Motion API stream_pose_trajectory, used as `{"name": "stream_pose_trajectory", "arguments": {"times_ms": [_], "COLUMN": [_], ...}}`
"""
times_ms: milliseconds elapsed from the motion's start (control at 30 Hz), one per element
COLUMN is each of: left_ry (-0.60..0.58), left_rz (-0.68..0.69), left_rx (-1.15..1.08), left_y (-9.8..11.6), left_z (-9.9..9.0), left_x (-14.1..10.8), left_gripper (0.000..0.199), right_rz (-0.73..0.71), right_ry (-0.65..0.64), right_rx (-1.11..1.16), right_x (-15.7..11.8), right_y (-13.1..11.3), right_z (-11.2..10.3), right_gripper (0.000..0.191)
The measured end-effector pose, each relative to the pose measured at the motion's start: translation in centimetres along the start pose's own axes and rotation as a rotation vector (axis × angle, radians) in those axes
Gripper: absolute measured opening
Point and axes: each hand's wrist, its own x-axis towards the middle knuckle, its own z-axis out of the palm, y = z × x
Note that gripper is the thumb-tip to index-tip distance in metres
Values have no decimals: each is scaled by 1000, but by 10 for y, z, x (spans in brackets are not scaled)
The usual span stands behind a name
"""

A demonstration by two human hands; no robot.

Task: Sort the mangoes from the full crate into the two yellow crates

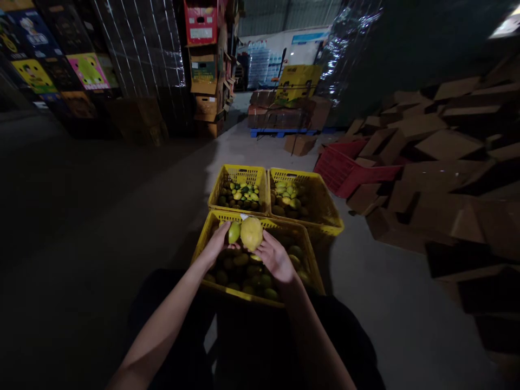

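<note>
While gripped: round yellow fruit (251, 233).

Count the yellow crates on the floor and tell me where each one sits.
3. The near crate lies under both hands; the far-left crate and far-right crate stand side by side behind it. More may be hidden in the dark.

A person's left hand (218, 242) holds a small green fruit (234, 232) while the right hand (276, 259) grips a larger yellow fruit (251, 233), both over the near yellow crate (309, 254) of mixed fruit. Two more yellow crates (325, 208) stand just beyond it on the concrete floor (122, 216). A red crate (345, 168) and piled cardboard boxes (447, 162) lie to the right; stacked cartons (205, 65) rise at far left.
</note>
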Motion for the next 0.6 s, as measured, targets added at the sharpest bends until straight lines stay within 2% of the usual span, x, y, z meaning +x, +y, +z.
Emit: {"name": "stream_pose_trajectory", "arguments": {"times_ms": [100,267,333,467,600], "left_ry": [-68,-70,-98,-108,-106], "left_rz": [-53,-64,-85,-223,-317], "left_rx": [50,205,240,246,156], "left_y": [3,5,5,1,-1], "left_z": [2,3,2,0,0], "left_x": [-5,-9,-9,-5,-3], "left_gripper": [44,43,49,68,71], "right_rz": [33,124,171,189,208], "right_ry": [-41,-131,-165,-157,-131], "right_rx": [-55,-120,-129,-98,-85], "right_x": [0,0,0,0,-1], "right_y": [0,0,0,-1,-2], "right_z": [-1,-3,-3,-2,-1], "right_gripper": [36,45,47,47,48]}}
